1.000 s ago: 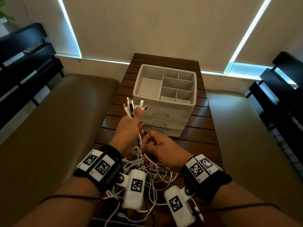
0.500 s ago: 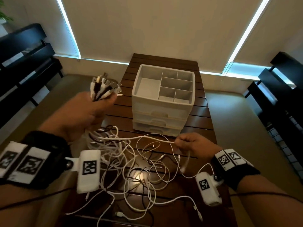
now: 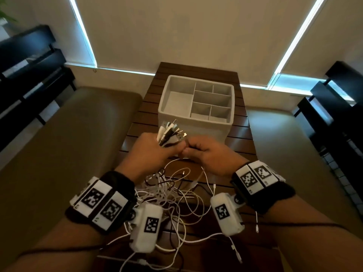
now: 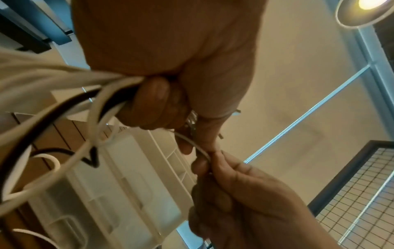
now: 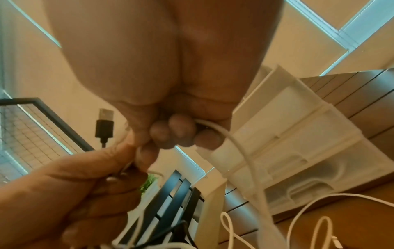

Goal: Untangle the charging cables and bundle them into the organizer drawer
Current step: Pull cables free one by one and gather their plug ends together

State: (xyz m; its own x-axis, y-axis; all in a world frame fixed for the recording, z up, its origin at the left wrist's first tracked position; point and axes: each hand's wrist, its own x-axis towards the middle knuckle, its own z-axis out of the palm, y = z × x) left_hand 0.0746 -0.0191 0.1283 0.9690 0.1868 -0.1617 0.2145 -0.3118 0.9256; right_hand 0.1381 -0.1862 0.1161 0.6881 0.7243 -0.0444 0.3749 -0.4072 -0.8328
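Head view, with both wrist views. The left hand (image 3: 150,152) is closed in a fist around a bunch of charging cables (image 3: 169,195), white and black; their plug ends (image 3: 170,134) fan out above the fist, pointing toward the far side. Below the fist the cables hang in tangled loops onto the near part of the slatted wooden table (image 3: 242,138) and lie there between the two forearms. The right hand (image 3: 209,156) is just right of the left hand, thumb tips almost touching; its fingers are curled and pinch a single white cable (image 5: 238,144), which leaves the hand on its right side and drops to the table. In the left wrist view the same white cable (image 4: 202,151) runs from the left fist into the right hand's thumb-and-finger pinch. A black plug (image 5: 104,124) stands above the left hand in the right wrist view. The white organizer (image 3: 196,118) stands on the table just beyond the hands, its top tray divided into compartments, one large at left and smaller ones at right, with stacked drawers (image 5: 298,143) beneath. Tan benches (image 3: 68,144) flank the table.
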